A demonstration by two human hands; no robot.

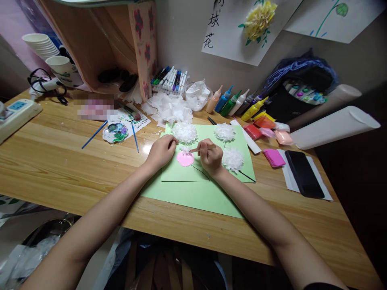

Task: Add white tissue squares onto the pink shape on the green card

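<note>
My right hand is closed on a thin wooden stick, its tip against a small tuft of white tissue at the top edge of a flat pink clay disc. On the paper's left edge rests my left hand, fingers curled in; whatever they may hold is hidden. The disc is on a light green sheet, which lies over a larger green sheet. Three fluffy white tissue flowers sit around it: one upper left, one upper right, one lower right. Dark stems are drawn on the paper.
White tissue pieces are heaped behind the sheets. Paint bottles and clay packets stand or lie back right, with a phone at right. A paint palette and brushes lie left, beyond them a power strip.
</note>
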